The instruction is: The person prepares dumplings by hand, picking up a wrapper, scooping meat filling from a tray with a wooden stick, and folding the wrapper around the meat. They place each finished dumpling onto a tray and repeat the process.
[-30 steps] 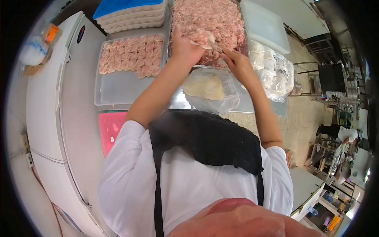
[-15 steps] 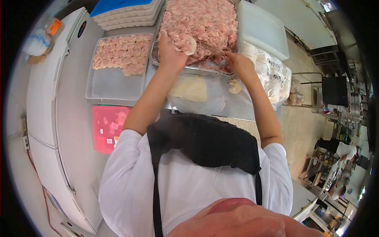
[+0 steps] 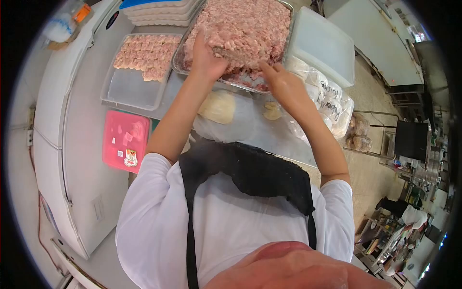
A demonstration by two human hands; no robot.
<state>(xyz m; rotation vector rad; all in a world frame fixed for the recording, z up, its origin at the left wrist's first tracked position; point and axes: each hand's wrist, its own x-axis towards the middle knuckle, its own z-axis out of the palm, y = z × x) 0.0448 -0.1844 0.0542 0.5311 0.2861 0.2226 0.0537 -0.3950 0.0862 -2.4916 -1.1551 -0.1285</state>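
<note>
My left hand (image 3: 209, 60) is cupped over the near left part of a clear tray (image 3: 179, 65) heaped with ground meat (image 3: 245, 29). A round dough wrapper with meat on it rests in that hand, now mostly covered. My right hand (image 3: 286, 84) pinches the end of a thin, flat spatula-like tool (image 3: 240, 55), blurred, which reaches across to the left palm. In front of the tray lie a stack of pale round wrappers (image 3: 217, 107) and a smaller crumpled piece of dough (image 3: 272, 111).
At left, a shallow container (image 3: 130, 89) holds rows of filled dumplings (image 3: 147, 53). White trays (image 3: 163, 18) with a blue lid stand behind it. A pink container (image 3: 124, 139) sits nearer. To the right are a translucent lidded box (image 3: 322, 45) and bagged white packages (image 3: 332, 103).
My right hand has moved left toward my left hand, bringing the tool over the wrapper. The whole view has also shifted slightly.
</note>
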